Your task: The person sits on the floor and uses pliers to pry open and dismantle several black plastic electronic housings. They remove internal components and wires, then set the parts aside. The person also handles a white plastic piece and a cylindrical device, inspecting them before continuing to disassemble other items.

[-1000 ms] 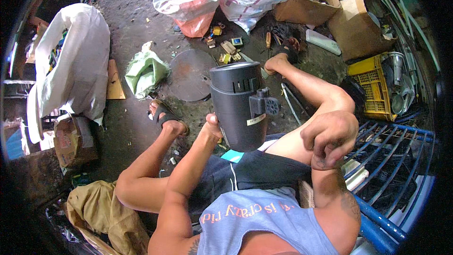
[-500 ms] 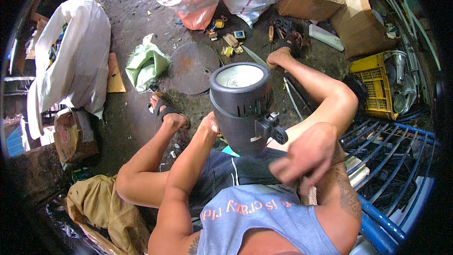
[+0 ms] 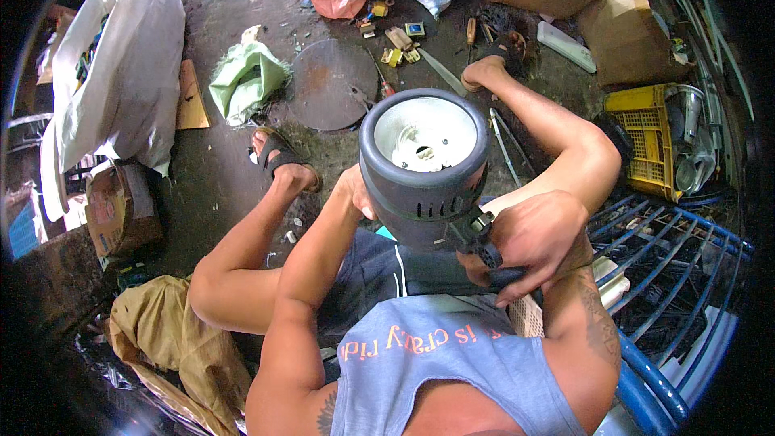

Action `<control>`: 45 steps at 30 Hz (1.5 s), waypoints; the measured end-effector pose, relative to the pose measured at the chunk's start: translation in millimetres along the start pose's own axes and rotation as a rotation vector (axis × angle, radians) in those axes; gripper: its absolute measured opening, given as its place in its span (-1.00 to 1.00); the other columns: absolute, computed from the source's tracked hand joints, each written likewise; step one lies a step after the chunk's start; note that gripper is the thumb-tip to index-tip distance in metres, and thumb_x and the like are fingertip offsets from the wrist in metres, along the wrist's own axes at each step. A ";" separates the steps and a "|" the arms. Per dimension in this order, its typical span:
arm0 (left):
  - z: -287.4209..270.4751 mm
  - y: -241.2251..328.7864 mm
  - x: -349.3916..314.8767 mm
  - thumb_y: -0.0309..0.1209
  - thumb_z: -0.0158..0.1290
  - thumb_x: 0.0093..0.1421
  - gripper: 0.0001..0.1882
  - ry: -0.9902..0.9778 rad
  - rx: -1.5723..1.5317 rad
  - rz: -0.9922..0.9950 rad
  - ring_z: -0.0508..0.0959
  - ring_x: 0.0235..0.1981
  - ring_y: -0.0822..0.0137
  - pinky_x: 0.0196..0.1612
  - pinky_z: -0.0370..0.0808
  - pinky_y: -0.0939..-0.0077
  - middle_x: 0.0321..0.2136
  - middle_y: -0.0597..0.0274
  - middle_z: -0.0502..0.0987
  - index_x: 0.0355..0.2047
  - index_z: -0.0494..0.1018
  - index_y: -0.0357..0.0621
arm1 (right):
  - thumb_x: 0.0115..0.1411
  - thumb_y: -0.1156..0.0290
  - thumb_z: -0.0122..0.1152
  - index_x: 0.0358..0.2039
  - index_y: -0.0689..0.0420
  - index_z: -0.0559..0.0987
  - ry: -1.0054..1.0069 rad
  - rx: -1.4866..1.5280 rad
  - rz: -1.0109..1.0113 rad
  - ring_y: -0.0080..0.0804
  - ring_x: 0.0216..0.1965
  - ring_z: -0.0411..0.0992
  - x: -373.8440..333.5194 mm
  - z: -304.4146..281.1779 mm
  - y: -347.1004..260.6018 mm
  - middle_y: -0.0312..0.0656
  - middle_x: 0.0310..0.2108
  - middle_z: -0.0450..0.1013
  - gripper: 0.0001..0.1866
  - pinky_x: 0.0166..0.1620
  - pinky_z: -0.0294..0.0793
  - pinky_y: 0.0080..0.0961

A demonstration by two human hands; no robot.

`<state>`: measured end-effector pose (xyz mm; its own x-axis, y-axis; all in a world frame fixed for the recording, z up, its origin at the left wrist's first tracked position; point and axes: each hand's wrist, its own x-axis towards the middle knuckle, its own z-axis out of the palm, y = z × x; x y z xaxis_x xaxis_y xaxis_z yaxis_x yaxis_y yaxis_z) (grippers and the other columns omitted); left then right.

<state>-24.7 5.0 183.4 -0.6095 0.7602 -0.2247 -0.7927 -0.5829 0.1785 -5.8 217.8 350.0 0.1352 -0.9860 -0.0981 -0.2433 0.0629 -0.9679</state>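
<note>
A black, tapered round housing with a white-lined round opening stands up in front of my lap. Inside the opening are holes and a few small parts. My left hand grips the housing's left side, its fingers partly hidden behind it. A black bracket with a knob juts from the housing's right side. Beside that bracket my right hand is closed, its fingers curled downward. A dark, rounded piece shows under its fingers; I cannot make out its kind.
A round metal plate, a green sack and a red-handled screwdriver lie on the floor ahead. White sack at left; cardboard box and yellow crate at right. Blue metal rack beside my right arm.
The housing has tipped toward me and come nearer, and its opening now shows the inside. My right hand has moved up beside the bracket. My left hand keeps its hold.
</note>
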 end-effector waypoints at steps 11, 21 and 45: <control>-12.6 3.3 9.7 0.17 0.24 -0.26 -0.09 0.057 -0.024 -0.020 0.54 -0.12 0.07 0.04 0.44 0.09 -0.08 0.02 0.50 0.03 0.37 -0.17 | 0.12 0.16 0.23 -0.36 0.25 0.48 0.607 0.090 0.153 -0.17 -0.43 0.45 -1.2 -11.4 22.8 -0.02 -0.46 0.42 -0.64 -0.41 0.42 -0.31; -43.9 99.4 -10.8 0.23 0.14 -0.09 -0.08 0.363 -0.084 0.640 0.49 -0.04 0.09 0.10 0.39 0.11 -0.02 0.09 0.44 0.14 0.21 -0.11 | 0.08 0.32 0.24 -0.30 0.27 0.49 0.915 -0.301 0.806 -0.09 -0.34 0.44 15.7 -19.5 39.9 0.01 -0.36 0.41 -0.72 -0.21 0.42 -0.30; 39.6 276.9 -177.4 -0.24 0.32 -0.10 -0.22 0.558 0.680 1.308 0.49 -0.10 0.20 0.00 0.46 0.25 -0.12 0.15 0.45 0.09 0.20 -0.12 | 0.12 0.21 0.21 -0.23 0.28 0.50 0.882 -0.283 0.741 -0.15 -0.34 0.48 31.0 -24.2 56.0 -0.01 -0.26 0.44 -0.63 -0.20 0.46 -0.32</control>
<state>-135.9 -279.8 310.6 -0.8903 -0.4333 0.1400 0.3197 -0.3759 0.8698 -38.4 187.0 298.3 -0.8100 -0.4962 -0.3126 -0.2017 0.7363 -0.6459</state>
